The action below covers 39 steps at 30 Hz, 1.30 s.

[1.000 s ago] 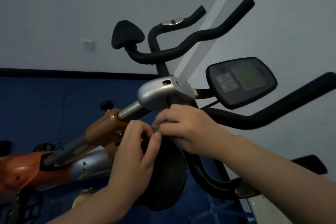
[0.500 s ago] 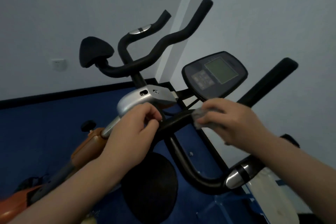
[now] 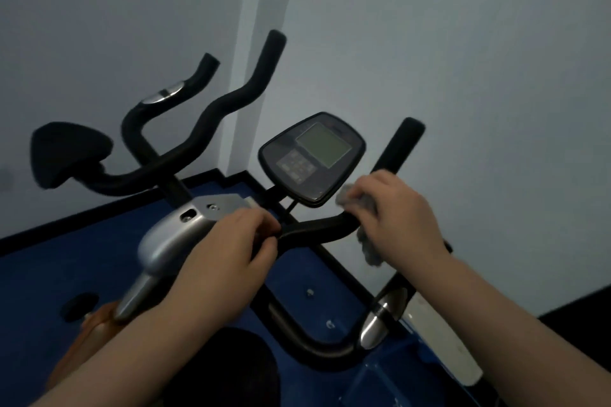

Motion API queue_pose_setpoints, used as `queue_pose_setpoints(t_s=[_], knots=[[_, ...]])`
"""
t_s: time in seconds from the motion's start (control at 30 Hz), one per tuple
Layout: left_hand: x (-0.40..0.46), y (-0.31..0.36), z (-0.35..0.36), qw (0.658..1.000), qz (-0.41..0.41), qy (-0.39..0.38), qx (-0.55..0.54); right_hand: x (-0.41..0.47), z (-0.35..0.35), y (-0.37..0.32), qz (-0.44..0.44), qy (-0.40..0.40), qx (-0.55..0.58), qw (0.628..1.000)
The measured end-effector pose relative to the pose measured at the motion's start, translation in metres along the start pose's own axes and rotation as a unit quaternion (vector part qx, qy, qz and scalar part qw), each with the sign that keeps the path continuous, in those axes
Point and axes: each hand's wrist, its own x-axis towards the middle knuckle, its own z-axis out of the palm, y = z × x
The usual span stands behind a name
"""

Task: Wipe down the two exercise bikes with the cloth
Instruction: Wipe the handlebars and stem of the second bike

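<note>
Small gym corner: exercise bike (image 3: 205,218) with console (image 3: 312,158), blue floor (image 3: 66,258), bare walls (image 3: 463,59).

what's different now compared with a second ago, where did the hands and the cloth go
The right hand carried the grey cloth away from the left hand, rightward along the black handlebar, and now wraps it round the bar where it bends up, beside the console. The left hand let go of the cloth and now grips the handlebar by the silver housing. The right hand's hold on the cloth is unchanged.

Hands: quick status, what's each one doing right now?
Left hand: fingers curled round the black handlebar near its centre.
Right hand: gripping the grey cloth against the handlebar.
</note>
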Motion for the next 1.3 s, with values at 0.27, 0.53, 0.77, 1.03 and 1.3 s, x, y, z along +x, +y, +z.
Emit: queue_pose_setpoints(t_s=[0.27,0.53,0.77,1.03,1.3], knots=[[0.043,-0.003,0.033,0.998,0.033,-0.041,-0.035,0.014,0.033,-0.015,0.158,0.098,-0.042,0.982],[0.034,-0.007,0.03,1.0,0.023,0.001,0.012,0.006,0.017,-0.011,0.236,0.105,0.106,0.96],[0.039,-0.017,0.024,0.981,-0.079,0.031,-0.171,-0.042,0.064,-0.082,0.188,0.058,0.172,0.965],[0.032,-0.016,0.023,0.974,-0.057,0.045,-0.216,-0.041,0.075,-0.092,0.244,0.131,0.118,0.954],[0.033,-0.012,0.022,0.95,-0.092,0.075,-0.289,-0.015,0.045,-0.056,0.273,0.14,0.052,0.95]])
